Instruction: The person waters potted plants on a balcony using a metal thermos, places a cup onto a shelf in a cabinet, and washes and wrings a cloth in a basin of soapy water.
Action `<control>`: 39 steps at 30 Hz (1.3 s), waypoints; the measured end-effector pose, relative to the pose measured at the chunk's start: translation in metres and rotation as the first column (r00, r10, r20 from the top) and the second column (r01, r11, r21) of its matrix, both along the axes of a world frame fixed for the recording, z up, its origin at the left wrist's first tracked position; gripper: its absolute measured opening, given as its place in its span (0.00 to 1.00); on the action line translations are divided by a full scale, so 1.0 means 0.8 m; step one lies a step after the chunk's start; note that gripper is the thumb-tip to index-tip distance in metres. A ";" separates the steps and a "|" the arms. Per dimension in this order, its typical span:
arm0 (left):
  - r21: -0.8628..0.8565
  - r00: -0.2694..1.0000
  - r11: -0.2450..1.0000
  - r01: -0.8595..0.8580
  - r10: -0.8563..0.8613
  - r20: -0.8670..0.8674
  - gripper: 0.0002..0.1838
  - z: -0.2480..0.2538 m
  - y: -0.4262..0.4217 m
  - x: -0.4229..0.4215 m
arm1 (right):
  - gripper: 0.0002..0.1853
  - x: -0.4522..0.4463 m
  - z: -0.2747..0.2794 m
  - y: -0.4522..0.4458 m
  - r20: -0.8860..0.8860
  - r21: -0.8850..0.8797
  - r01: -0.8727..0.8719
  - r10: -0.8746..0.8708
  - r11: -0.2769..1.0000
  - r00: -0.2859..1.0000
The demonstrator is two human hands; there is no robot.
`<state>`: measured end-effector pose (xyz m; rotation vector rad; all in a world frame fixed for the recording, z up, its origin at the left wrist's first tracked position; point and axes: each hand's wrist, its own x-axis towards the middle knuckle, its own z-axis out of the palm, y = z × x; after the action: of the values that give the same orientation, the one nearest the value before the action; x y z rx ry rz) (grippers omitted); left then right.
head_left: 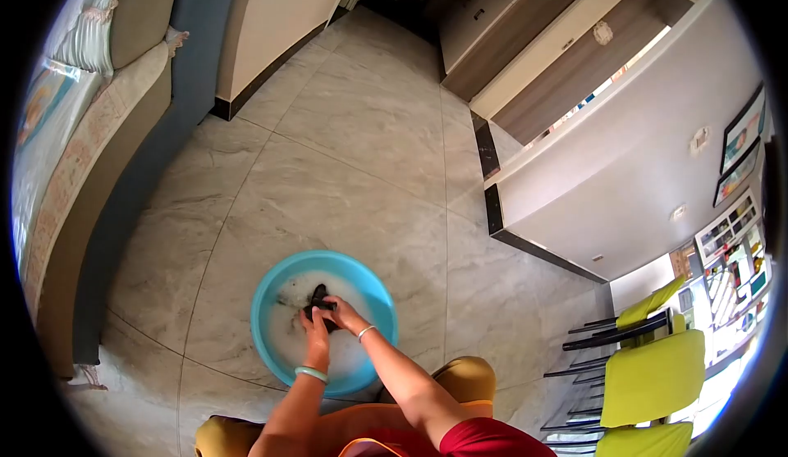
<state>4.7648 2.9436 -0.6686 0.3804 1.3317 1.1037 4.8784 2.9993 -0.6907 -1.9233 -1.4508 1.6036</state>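
Note:
A light-blue basin point(261, 326) stands on the floor in front of me, with cloudy, sudsy water point(283, 338) inside. Over the water, both hands are closed on a small black cloth item point(319, 294), perhaps a sock; its exact kind is hard to make out. My left hand point(315, 335), with a pale green bangle at the wrist, grips it from the lower left. From the right comes my right hand point(348, 316), a silvery bracelet on its wrist, fingers pressed on the same dark cloth. Part of the cloth sticks out beyond my fingertips.
Grey marbled floor tiles point(345, 170) surround the basin. A sofa point(123, 145) with a blue-grey side runs along the left. Yellow-green chairs point(652, 375) with dark legs stand at the lower right. A white wall point(607, 162) and a doorway lie at the upper right.

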 end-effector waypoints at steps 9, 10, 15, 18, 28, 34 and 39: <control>-0.305 0.833 0.951 0.058 0.123 0.539 0.29 -0.071 -0.004 -0.035 | 0.19 -0.050 -0.020 -0.050 0.024 0.252 -0.074 0.071 0.965 0.997; -0.289 0.647 0.950 0.120 0.146 0.748 0.28 -0.103 -0.002 -0.036 | 0.18 -0.055 -0.015 -0.057 0.012 0.265 -0.083 0.082 0.961 0.997; -0.295 0.721 0.942 0.159 0.093 0.686 0.28 0.019 0.018 -0.065 | 0.18 -0.072 0.096 -0.085 -0.179 0.176 -0.087 0.119 0.981 0.977; -0.063 0.887 0.992 0.112 -0.071 0.457 0.23 -0.048 0.005 -0.057 | 0.20 -0.106 0.141 -0.099 0.181 0.217 -0.178 0.139 0.960 0.974; -0.105 0.899 0.994 -0.015 0.059 0.433 0.24 -0.052 0.010 -0.051 | 0.19 -0.111 0.069 -0.051 0.326 0.462 0.067 -0.240 0.885 0.914; 0.080 0.987 0.989 0.126 -0.133 0.091 0.28 0.034 0.026 -0.025 | 0.20 0.042 -0.036 0.012 0.457 0.328 0.068 -0.221 0.942 0.862; 0.246 0.991 0.968 0.041 -0.009 -0.132 0.35 -0.018 0.018 -0.039 | 0.13 0.098 -0.005 -0.007 0.486 0.279 0.067 -0.201 0.958 0.850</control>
<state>4.7334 2.9582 -0.6832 0.6617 1.3005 1.2454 4.9566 2.9935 -0.6944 -2.3343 -1.5597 0.8184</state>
